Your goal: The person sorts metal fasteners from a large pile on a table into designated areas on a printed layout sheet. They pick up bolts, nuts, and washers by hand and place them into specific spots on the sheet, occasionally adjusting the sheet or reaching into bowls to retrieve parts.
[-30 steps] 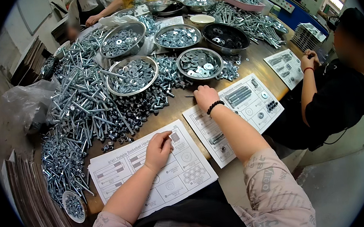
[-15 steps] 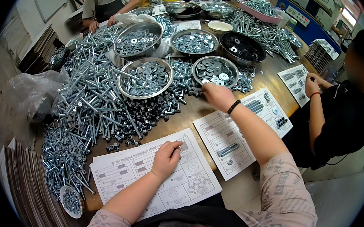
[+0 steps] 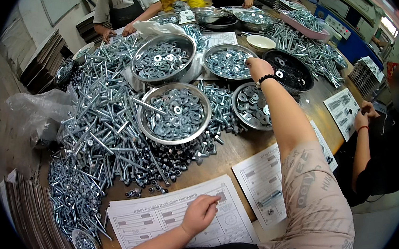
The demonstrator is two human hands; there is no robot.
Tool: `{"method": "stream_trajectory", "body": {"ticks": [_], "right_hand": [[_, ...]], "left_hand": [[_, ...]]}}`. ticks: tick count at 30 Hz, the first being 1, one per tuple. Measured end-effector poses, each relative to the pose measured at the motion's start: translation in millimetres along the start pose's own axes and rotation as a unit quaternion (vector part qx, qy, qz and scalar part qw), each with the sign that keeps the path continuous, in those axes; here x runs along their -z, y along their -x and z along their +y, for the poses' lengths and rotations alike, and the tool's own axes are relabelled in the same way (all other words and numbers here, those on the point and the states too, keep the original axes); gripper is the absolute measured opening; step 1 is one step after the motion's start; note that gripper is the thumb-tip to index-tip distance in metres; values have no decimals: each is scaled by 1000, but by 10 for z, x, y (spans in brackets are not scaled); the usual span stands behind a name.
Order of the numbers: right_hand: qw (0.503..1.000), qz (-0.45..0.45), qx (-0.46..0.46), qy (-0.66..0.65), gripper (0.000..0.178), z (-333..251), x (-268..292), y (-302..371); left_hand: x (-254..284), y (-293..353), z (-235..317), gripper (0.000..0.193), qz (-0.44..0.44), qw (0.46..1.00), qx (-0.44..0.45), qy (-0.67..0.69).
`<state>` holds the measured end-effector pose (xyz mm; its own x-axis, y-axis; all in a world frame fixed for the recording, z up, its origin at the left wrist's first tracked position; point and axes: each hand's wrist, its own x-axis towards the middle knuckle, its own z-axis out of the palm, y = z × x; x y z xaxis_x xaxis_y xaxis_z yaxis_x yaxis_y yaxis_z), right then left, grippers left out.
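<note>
My left hand (image 3: 200, 214) rests on a stack of printed sheets (image 3: 137, 225) at the near edge, its index finger stretched toward the upper right corner and the others loosely bent. It holds nothing that I can see. My right hand (image 3: 258, 67), a dark beaded bracelet at the wrist, reaches to the right rim of a steel bowl of small washers (image 3: 229, 61). Its fingers are pinched together, and anything between them is hidden. Below that forearm lies a second sheet (image 3: 260, 171) with a bolt (image 3: 270, 198) on it. A bowl of larger washers (image 3: 250, 106) is partly covered by the arm.
Loose bolts (image 3: 99, 119) and dark nuts (image 3: 160, 163) are heaped at the left. More bowls of washers, including a steel one (image 3: 174, 112) and a black one (image 3: 289, 69), stand mid-table. A co-worker (image 3: 377, 151) sits at the right; two people work across the table.
My right hand has moved farther away, from beside the bowl of larger washers to the small-washer bowl's rim. The view has shifted; my left hand stays on the sheets.
</note>
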<state>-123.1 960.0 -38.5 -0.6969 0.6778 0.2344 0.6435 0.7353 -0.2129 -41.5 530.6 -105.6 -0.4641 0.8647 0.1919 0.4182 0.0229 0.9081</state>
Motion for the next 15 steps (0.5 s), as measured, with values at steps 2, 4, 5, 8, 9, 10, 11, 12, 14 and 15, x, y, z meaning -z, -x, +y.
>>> {"method": "stream_trajectory", "body": {"ticks": [2,4,5,8,9,10,11,12,14,15], "right_hand": [[998,-33,-13,58,25,-71,-77,-143],[994,-36,-7,101,24,-81,-180,-265],[992,-39,-4,123,24,-83,-205,-295],[982,3,11,189,18,-45,-241,-300],[984,15,8,179,17,-1,-280,-324],[982,9,17,188,18,21,-290,-341],[980,3,24,197,19,33,-271,-341],[978,-3,32,206,21,36,-259,-338],[978,6,37,207,20,40,-269,-333],[978,9,37,206,20,46,-268,-339]], "left_hand": [[11,-32,5,18,3,1000,-11,2],[16,-34,-27,19,-3,1000,3,16],[20,-29,-19,19,-9,1000,12,19],[37,-43,-6,21,-18,999,16,22],[36,-44,-16,21,-20,1000,6,20],[36,-47,-28,21,-23,1000,-3,17],[35,-50,-36,21,-23,1000,-4,19],[33,-51,-43,21,-24,999,-5,21],[24,-44,-57,21,-25,999,-3,25],[24,-44,-60,21,-25,999,-2,27]]}}
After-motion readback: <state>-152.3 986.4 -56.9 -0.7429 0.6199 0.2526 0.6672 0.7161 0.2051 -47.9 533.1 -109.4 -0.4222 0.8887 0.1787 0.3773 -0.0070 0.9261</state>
